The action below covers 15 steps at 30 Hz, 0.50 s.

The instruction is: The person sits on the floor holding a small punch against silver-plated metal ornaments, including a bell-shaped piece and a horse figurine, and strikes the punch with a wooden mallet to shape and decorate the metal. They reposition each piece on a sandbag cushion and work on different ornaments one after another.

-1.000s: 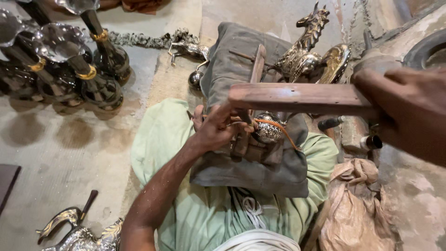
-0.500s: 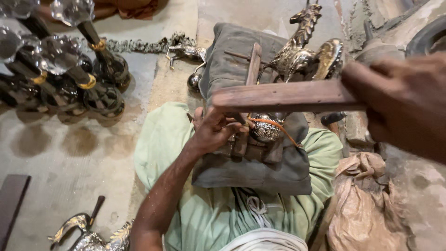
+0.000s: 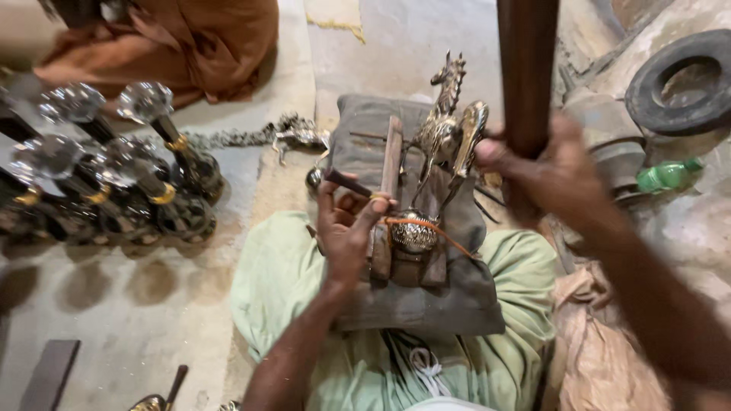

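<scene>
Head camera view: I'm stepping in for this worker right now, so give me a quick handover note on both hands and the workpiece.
Left hand pinches a thin dark punch tool, its tip near the small round metal piece.
Right hand grips a wooden mallet, raised upright.
The metal piece sits on wooden blocks on a grey cushion over the lap, an orange cord across it.
How far the work has got cannot be told.
Brass animal figure stands behind; glass-topped stands at left.

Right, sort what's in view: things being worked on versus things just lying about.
In use:
left hand holding a thin tool
right hand gripping a wooden bar
round metal piece
grey cushion

Lying about:
metal stands
horse figure
green bottle
black tyre
</scene>
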Each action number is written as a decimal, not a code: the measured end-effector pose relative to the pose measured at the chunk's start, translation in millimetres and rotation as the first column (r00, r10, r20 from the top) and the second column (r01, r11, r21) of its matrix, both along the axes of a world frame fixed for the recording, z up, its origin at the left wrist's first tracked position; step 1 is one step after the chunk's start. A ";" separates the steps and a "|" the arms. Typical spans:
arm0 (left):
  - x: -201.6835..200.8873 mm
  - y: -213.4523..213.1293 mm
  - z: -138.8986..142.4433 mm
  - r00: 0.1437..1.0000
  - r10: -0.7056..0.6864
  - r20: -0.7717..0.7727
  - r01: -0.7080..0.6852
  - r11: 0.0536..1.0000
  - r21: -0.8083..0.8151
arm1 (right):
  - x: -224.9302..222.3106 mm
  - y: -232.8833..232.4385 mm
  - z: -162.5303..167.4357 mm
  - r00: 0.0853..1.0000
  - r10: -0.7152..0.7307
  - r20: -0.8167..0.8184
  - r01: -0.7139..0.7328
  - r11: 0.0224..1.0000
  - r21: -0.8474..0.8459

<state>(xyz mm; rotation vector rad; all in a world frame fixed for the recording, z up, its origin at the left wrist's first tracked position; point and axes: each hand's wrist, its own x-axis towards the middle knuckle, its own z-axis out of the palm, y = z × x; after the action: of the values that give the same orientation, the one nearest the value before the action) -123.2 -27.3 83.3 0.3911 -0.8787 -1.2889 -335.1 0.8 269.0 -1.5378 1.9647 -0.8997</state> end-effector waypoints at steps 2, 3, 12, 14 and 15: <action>-17.1 -4.2 14.2 0.991 0.019 -0.133 -0.003 0.993 0.120 | 10.3 -2.8 -20.7 0.929 0.278 0.243 -0.213 0.941 -0.263; -26.6 -5.8 19.1 0.980 0.032 -0.198 0.005 0.983 0.185 | 14.5 -6.8 -30.6 0.892 0.294 0.343 -0.190 0.933 -0.307; -56.9 -2.7 21.3 0.913 0.405 -0.048 -0.405 0.914 0.014 | 21.1 16.8 -52.2 0.867 0.439 0.234 -0.292 0.830 -0.475; -57.0 10.6 13.9 0.924 0.382 -0.003 -0.381 0.922 0.067 | 13.4 27.7 -64.7 0.813 0.559 0.163 -0.392 0.732 -0.557; -57.9 16.6 10.9 0.932 0.363 0.021 -0.363 0.927 0.091 | 11.6 33.9 -74.1 0.789 0.595 0.154 -0.412 0.698 -0.586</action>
<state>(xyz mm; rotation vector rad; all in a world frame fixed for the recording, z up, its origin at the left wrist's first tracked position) -181.1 -10.7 94.2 0.6011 -0.7097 -0.9865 -323.6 34.7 194.9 -1.9309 0.9775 -1.3971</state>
